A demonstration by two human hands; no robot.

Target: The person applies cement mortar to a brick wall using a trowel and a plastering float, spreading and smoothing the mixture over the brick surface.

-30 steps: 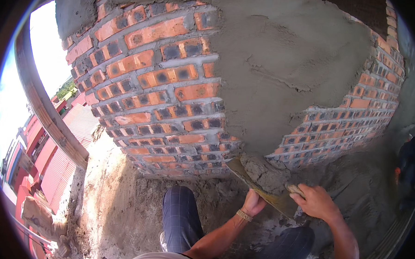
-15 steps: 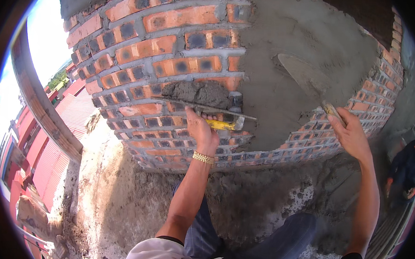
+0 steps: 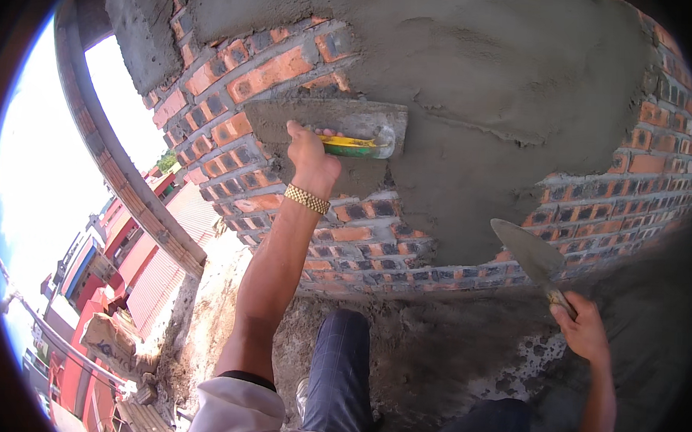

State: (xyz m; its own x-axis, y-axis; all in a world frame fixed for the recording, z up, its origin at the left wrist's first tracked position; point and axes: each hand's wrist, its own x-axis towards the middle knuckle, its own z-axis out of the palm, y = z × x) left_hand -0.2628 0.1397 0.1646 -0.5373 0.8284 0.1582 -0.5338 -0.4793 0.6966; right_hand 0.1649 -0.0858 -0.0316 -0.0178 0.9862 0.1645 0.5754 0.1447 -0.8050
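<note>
My left hand (image 3: 314, 157) is closed round the yellow and green handle of a plastering float (image 3: 392, 125). The float's flat blade lies face-on against the brick wall (image 3: 271, 77), at the left edge of the wet grey mortar (image 3: 476, 67). Whatever mortar is under the blade is hidden. Lower on the right, my right hand (image 3: 584, 327) grips the wooden handle of a pointed trowel (image 3: 533, 255). Its mortar-smeared blade points up and left, in front of the lower edge of the mortar, and carries no visible heap.
Below the wall is a rough, mortar-stained floor (image 3: 426, 335), with my legs over it. A curved-looking post (image 3: 124, 168) stands at the left, beyond it red roofs (image 3: 179, 228) far below. A broken block (image 3: 109, 341) lies near the lower left edge.
My left hand has raised the float and turned it flat to the wall; the mortar heap on it no longer shows. My right hand has lowered the trowel away from the mortar. The view has shifted.
</note>
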